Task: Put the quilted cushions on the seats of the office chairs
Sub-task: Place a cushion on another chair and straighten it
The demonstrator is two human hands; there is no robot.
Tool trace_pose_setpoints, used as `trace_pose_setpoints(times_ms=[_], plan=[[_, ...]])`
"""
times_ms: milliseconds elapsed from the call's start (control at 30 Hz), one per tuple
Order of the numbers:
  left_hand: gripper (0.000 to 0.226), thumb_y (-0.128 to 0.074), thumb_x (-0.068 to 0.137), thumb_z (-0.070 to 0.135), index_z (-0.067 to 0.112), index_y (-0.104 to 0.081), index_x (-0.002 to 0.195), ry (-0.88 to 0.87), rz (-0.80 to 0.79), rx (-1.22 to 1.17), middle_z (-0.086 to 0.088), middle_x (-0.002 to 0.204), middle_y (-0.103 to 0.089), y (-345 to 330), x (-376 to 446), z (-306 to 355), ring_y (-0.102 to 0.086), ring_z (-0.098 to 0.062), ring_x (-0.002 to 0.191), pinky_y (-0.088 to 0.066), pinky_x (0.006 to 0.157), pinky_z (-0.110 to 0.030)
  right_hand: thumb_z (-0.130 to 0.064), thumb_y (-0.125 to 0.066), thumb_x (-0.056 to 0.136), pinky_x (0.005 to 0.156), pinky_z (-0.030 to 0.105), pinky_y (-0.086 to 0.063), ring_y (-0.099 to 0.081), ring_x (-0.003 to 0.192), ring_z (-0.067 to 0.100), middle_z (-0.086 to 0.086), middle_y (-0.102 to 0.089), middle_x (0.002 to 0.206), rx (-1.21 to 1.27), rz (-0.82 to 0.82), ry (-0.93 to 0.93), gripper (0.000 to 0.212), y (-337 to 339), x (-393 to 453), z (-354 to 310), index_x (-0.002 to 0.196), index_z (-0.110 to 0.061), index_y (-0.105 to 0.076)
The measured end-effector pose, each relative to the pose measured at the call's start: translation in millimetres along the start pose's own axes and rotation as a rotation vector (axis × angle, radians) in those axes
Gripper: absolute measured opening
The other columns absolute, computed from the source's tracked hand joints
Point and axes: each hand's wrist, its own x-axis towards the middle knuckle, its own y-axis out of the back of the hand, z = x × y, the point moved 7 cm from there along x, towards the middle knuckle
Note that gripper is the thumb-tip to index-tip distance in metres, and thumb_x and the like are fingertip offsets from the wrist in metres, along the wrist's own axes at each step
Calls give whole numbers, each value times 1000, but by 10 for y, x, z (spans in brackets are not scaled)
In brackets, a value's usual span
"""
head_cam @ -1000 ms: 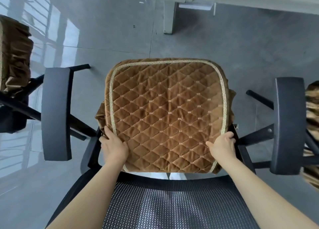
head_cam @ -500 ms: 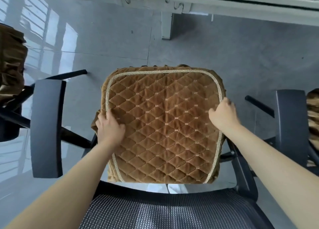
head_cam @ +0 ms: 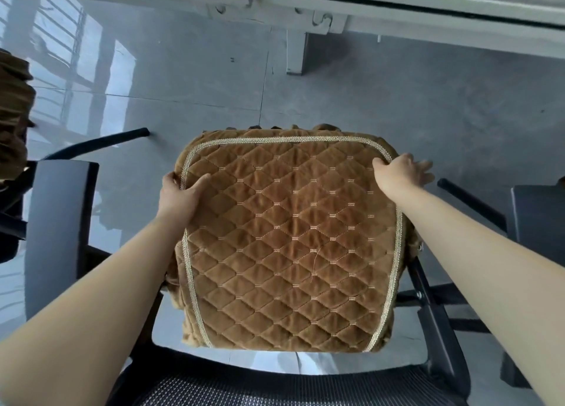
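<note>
A brown quilted cushion with pale braid trim lies flat over the seat of a black office chair, whose mesh backrest fills the bottom of the view. My left hand grips the cushion's far left edge, thumb on top and fingers curled under the trim. My right hand holds the far right corner, fingers wrapped over the side. The seat itself is hidden under the cushion.
The chair's black armrests stand at the left and right. Another brown-covered chair is at the far left. A white desk leg and desk frame cross the top, above a glossy grey tiled floor.
Both hands slid along the cushion's sides from the near corners to the far edge. The view has shifted forward, so the cushion sits lower in the frame.
</note>
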Motion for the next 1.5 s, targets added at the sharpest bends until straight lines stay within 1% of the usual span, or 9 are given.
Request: trace_pose_setpoints(times_ms=[167,300,400,567,867,1000,1200,1400,1500], plan=[[99,-75,71,60,21,-28,149,-58,-6,45,-6,148,-43,-130,-51,36,-48,-29,130,-42,108,-49,-35,-43,97,94,43,-39,-38,124,43,24,-29,141,183,18,-166,46,40,30,273,130,-6,-33],[92,-77,76,47,19,-28,149,-97,11,88,-7,148,-42,-162,-70,24,-47,-29,131,-41,108,-46,-31,-41,97,82,40,-43,-53,107,37,20,-48,128,267,-5,-63,39,-62,-32,354,127,-9,-29],[89,-78,77,43,17,-30,147,-82,18,84,-8,146,-45,-89,-34,-5,-49,-29,129,-42,107,-44,-34,-48,95,93,42,-43,-49,121,39,19,-46,137,264,20,-43,51,-54,-96,278,133,-5,-31],[79,-78,79,40,10,-38,141,31,41,41,-10,136,-53,-30,-13,-65,-53,-31,121,-45,92,-36,-34,-52,93,96,45,-42,-46,124,42,23,-46,136,190,20,16,53,-95,-82,136,130,2,-39],[78,-78,79,43,10,-41,140,-13,58,159,-12,135,-55,29,-104,-118,-53,-33,122,-44,98,-42,-36,-56,91,98,44,-40,-46,123,42,24,-46,134,177,34,44,60,-120,-184,262,132,4,-38],[79,-76,80,44,11,-40,142,10,80,182,-13,137,-54,53,-169,-181,-51,-35,125,-43,99,-43,-38,-60,87,92,46,-45,-52,115,40,22,-54,125,198,30,53,55,-110,-225,293,120,3,-47],[77,-75,81,43,12,-38,140,48,27,180,-13,137,-53,18,-80,-169,-53,-34,122,-43,90,-38,-36,-61,89,92,44,-44,-53,116,40,22,-51,129,212,-1,53,57,-124,-177,249,125,5,-45],[75,-70,84,41,9,-33,142,82,61,147,-15,140,-48,-75,-136,-181,-51,-38,122,-45,102,-50,-37,-55,93,97,46,-39,-45,124,40,23,-44,136,183,-38,94,58,-132,-255,276,131,3,-37],[66,-66,88,37,8,-35,139,76,97,170,-15,141,-48,-74,-266,-191,-50,-39,125,-42,104,-49,-28,-54,93,99,47,-38,-43,126,39,24,-40,138,144,-68,134,54,-79,-340,299,133,2,-35]])
